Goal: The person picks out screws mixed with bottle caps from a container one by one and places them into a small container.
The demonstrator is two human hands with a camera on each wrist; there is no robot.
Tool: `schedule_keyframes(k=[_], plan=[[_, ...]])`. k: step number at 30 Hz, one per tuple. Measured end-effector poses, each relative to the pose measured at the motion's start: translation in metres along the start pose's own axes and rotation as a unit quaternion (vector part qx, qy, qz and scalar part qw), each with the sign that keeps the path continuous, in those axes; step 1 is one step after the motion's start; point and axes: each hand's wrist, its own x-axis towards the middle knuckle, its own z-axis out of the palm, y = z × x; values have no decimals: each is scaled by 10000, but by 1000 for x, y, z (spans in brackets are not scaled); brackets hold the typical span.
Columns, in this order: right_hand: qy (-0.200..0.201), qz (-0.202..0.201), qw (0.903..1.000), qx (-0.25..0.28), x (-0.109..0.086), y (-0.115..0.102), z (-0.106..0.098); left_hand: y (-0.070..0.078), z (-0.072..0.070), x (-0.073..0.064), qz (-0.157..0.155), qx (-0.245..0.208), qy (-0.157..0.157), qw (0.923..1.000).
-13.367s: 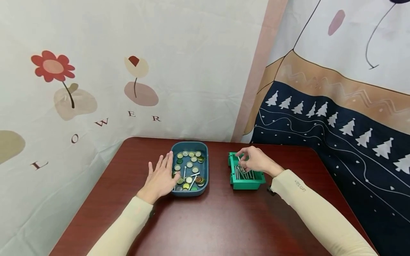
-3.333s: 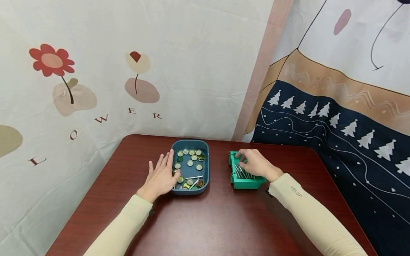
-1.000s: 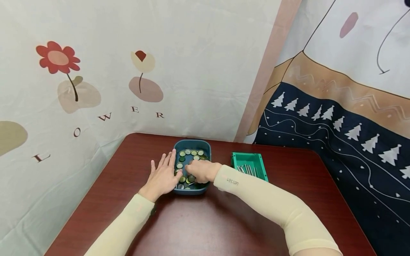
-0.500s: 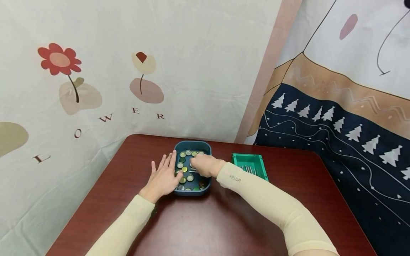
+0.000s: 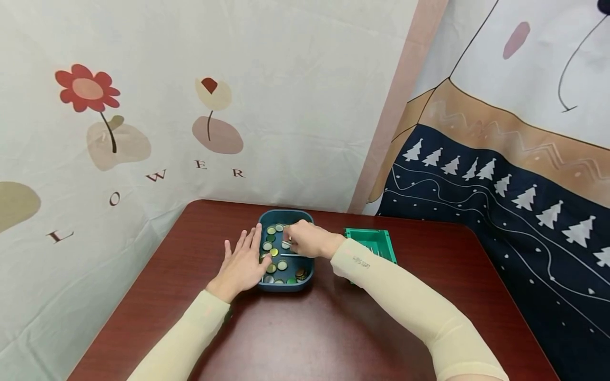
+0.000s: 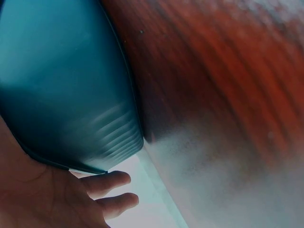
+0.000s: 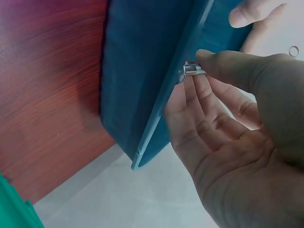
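My left hand (image 5: 240,267) lies with straight fingers along the left side of a blue tray (image 5: 286,288), its thumb over the rim. In the left wrist view, the palm meets the tray's rim. My right hand (image 5: 310,239) is over the tray's right part. In the right wrist view, its thumb and fingers pinch a silver screw (image 7: 192,70) beside the rim. Another screw (image 5: 292,255) lies across the tray below that hand. Bottle caps, such as a gold one (image 5: 283,265) and a brown one (image 5: 301,273), are scattered on the tray floor, some hidden by my right hand.
A green box (image 5: 383,239) with several screws stands right of the tray, partly covered by my right sleeve. Both containers are on a reddish-brown table (image 5: 295,338). A printed cloth (image 5: 295,106) hangs behind the table's back edge.
My right hand went from the green box left to the tray, then rose slightly back and right over it. The screws at the tray's front have shifted. My left hand has stayed put.
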Motion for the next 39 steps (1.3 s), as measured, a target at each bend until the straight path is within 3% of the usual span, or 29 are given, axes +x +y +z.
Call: schedule_keyframes(k=[13, 29, 39], plan=[[143, -285, 9963, 797, -19, 7, -8, -1, 2, 1, -10, -17, -38, 10000], [331, 276, 9897, 1362, -48, 19, -14, 0, 2, 2, 34, -6, -4, 10000], [481, 402, 9860, 1542, -71, 34, -20, 0, 1, 2, 31, 19, -3, 10000]])
